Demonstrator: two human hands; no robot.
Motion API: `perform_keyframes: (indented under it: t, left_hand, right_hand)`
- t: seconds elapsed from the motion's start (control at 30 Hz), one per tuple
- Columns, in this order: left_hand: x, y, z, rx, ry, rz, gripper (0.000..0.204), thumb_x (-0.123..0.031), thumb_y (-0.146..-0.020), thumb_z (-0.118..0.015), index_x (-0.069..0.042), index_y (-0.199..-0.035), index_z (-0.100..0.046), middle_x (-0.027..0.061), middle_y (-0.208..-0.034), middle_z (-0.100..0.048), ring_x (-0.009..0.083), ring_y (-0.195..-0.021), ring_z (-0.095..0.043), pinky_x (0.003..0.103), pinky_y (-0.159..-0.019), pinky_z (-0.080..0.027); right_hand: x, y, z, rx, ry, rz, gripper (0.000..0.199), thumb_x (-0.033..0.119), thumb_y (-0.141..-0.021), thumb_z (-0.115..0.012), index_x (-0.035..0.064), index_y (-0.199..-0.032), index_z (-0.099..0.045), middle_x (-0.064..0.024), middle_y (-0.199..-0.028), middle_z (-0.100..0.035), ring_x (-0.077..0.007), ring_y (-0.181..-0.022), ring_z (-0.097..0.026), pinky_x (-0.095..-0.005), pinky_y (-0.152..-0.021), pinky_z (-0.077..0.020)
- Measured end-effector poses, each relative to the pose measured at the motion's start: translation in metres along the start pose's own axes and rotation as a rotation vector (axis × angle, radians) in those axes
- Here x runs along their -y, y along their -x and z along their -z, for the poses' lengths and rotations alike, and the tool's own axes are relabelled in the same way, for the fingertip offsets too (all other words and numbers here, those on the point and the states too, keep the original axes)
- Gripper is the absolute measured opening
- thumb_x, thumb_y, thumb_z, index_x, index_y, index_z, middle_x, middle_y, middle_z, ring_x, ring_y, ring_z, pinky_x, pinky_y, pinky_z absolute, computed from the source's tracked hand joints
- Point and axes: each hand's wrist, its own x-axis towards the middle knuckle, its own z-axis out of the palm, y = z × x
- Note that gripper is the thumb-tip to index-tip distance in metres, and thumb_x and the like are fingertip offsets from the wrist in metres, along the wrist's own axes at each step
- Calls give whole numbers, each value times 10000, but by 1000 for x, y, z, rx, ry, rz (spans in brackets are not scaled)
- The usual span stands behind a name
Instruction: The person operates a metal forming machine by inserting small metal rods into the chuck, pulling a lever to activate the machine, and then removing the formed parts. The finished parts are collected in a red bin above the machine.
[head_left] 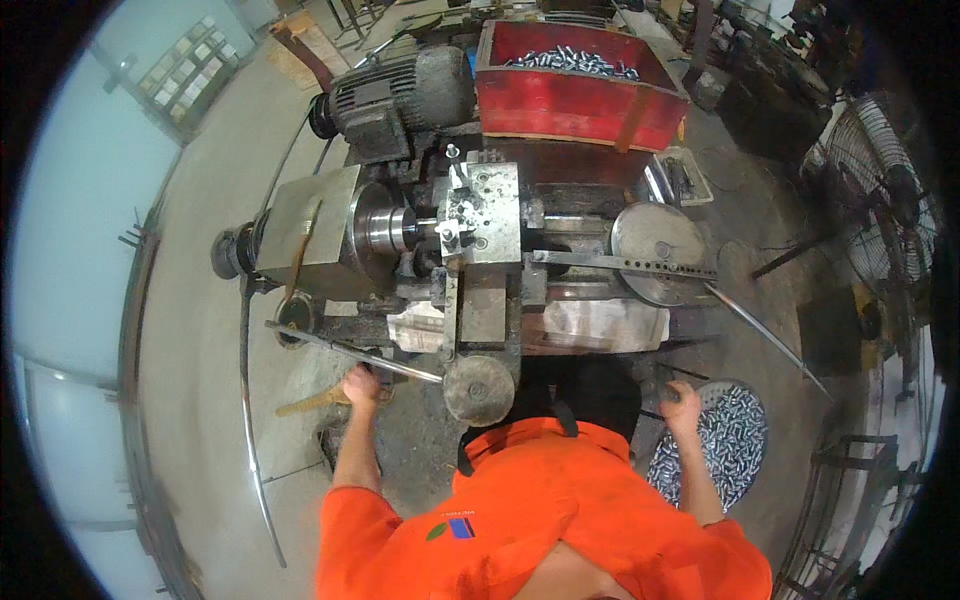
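My left hand (360,386) is closed beside the lathe's lower left side, below a long steel lever (352,350); something dark shows at its fingertips, too small to name. My right hand (682,408) is curled closed at the left edge of a round container of small shiny metal pieces (728,440). A thin dark bar shows beside it, and what its fingers hold is hidden. In front of me stands a small lathe with a round chuck (388,230), a tool-slide block (494,212) and a round handwheel (478,390).
A red bin (570,112) with more metal pieces stands behind the lathe, beside a ribbed electric motor (402,95). A lever (765,335) sticks out from a round disc (658,250) on the right. A caged fan (885,190) stands at far right.
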Motion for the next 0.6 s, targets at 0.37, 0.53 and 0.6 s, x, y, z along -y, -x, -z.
perform_keyframes:
  t: [0.37,0.53,0.6]
  left_hand:
    - [2,-10,36,424,-189,-149,486,-452,-820,-552,-34,-1067,-534,182,-996,-634,360,-898,-615,458,-778,-486]
    - [14,7,39,440,97,-79,498,-415,-828,-553,-30,-1142,-527,188,-975,-642,321,-854,-635,435,-743,-492]
    - [37,2,51,468,291,-80,442,-338,-832,-573,-20,-1138,-546,171,-907,-650,274,-800,-644,394,-693,-496]
  right_hand:
    - [74,-62,40,31,22,149,344,102,-578,-609,20,-908,-662,-176,-888,-646,-332,-820,-627,-373,-737,-502]
    - [196,-134,66,19,-87,437,360,108,-599,-624,28,-948,-652,-164,-865,-639,-334,-780,-617,-378,-707,-498]
    - [258,-157,53,47,-94,639,378,122,-591,-637,18,-955,-641,-158,-872,-631,-340,-797,-606,-381,-729,-492]
